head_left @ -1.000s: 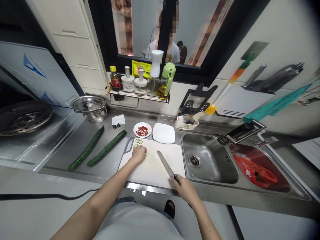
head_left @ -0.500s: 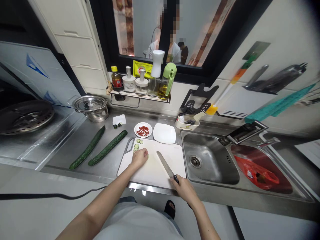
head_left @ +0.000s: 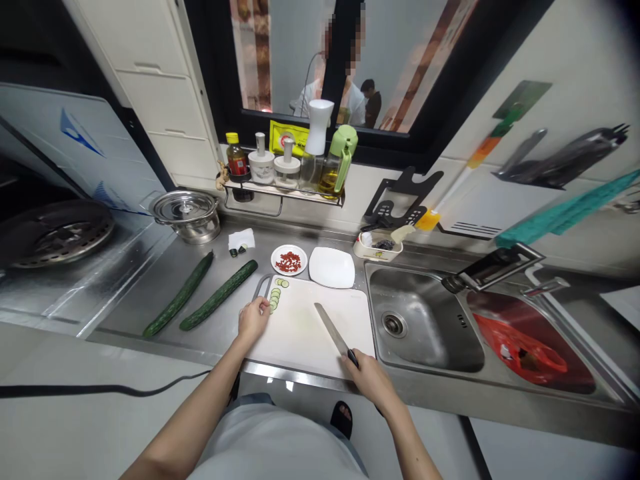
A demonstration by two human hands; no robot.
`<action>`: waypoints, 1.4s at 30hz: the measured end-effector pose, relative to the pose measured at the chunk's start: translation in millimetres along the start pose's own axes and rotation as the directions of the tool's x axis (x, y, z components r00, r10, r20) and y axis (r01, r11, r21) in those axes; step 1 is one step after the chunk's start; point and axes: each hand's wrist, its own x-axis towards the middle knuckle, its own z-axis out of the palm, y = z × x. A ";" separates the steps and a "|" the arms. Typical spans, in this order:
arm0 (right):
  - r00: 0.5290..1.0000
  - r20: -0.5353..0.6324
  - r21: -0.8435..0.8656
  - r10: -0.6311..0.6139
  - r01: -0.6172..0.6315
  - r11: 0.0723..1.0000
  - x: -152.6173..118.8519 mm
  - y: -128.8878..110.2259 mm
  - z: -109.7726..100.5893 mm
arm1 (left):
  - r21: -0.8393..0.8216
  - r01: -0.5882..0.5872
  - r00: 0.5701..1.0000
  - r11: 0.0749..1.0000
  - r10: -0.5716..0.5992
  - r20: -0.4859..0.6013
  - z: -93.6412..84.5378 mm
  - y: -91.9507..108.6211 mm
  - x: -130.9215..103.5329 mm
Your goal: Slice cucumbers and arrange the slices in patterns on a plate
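Note:
My right hand [head_left: 367,373] is closed round the black handle of a kitchen knife [head_left: 330,328], whose blade lies low over the white cutting board [head_left: 305,353] and points away to the left. At the board's left edge, my left hand [head_left: 254,319] has its fingertips pinched together on a cucumber slice at the near end of a short row of cucumber slices [head_left: 275,293]. The fingers partly hide that slice. Left of the board, two whole cucumbers [head_left: 219,295] lie side by side on the steel counter.
Behind the board stand a small plate of chopped red pieces [head_left: 289,260] and a white square plate [head_left: 331,267]. Cucumber ends lie by a white tissue [head_left: 241,239]. A lidded steel pot [head_left: 187,217] is at the back left. The sink [head_left: 425,320] adjoins on the right.
My left hand has moved left from the board's middle to the end of the slice row, and the slice beside it there is gone. The knife has stayed almost still.

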 end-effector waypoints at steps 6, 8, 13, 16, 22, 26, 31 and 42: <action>1.000 0.002 0.002 0.022 -0.022 1.000 -0.6 -0.9 -1.1 | -0.001 0.018 0.999 1.000 -0.018 0.028 1.9 1.3 3.2; 1.000 0.011 0.001 0.020 -0.020 1.000 -1.3 -1.9 -2.2 | -0.013 0.025 0.999 1.000 -0.025 0.037 2.0 1.3 3.6; 0.999 0.029 0.002 0.032 -0.032 0.999 -1.0 -2.9 -3.2 | 0.038 0.055 0.997 0.998 -0.057 0.043 1.7 -0.4 4.4; 0.999 0.028 -0.001 0.030 -0.030 1.000 0.0 -2.4 -2.9 | 0.042 0.061 0.995 0.997 -0.063 0.070 0.6 -0.1 5.0; 0.999 0.025 -0.010 0.026 -0.025 1.000 0.9 -3.2 -3.4 | 0.130 0.014 0.998 0.991 -0.023 0.065 -2.2 2.9 2.9; 1.000 0.016 0.001 0.020 -0.020 1.000 1.7 -2.8 -2.8 | 0.173 -0.043 0.999 0.984 0.038 0.034 -1.9 1.4 1.7; 0.999 0.024 0.030 0.027 -0.027 0.999 1.5 -2.8 -2.7 | 0.143 -0.048 0.999 0.989 0.047 0.010 -0.9 6.4 7.7; 0.997 0.042 0.003 0.060 -0.060 0.998 -0.4 -7.3 -4.0 | 0.260 -0.148 0.989 0.954 0.138 0.054 -0.4 54.1 56.5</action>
